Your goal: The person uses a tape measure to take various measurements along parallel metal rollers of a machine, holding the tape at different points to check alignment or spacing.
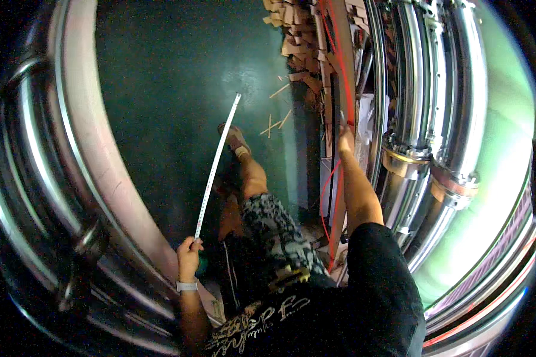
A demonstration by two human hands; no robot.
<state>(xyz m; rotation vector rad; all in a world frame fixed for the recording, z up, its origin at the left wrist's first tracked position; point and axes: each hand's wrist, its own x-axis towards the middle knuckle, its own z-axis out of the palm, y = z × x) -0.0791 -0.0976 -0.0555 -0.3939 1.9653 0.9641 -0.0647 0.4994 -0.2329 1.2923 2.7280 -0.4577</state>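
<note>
Down between the big shiny steel tanks, the person stands on a dark green floor (173, 89), looking at their own legs and feet. Their left hand (189, 253), at about seven o'clock, is closed around the near end of a tape measure (217, 166), fingers curled tight on it; a pale wristband (186, 287) sits just below on that wrist. The white blade runs stiffly up and away toward twelve o'clock, its far tip hanging over the floor just left of the forward foot (235, 141). Their right hand (345, 141) reaches out at about two o'clock and rests against a long upright wooden board (341, 71) with a red edge; how firmly the fingers grip it I cannot tell, since the hand is small and partly turned away. Thin wood offcuts (275, 122) lie scattered on the floor near the foot, and a heap of brown scraps (298, 41) is stacked against the board at one o'clock. Polished steel pipes (423, 119) curve past on the right.
</note>
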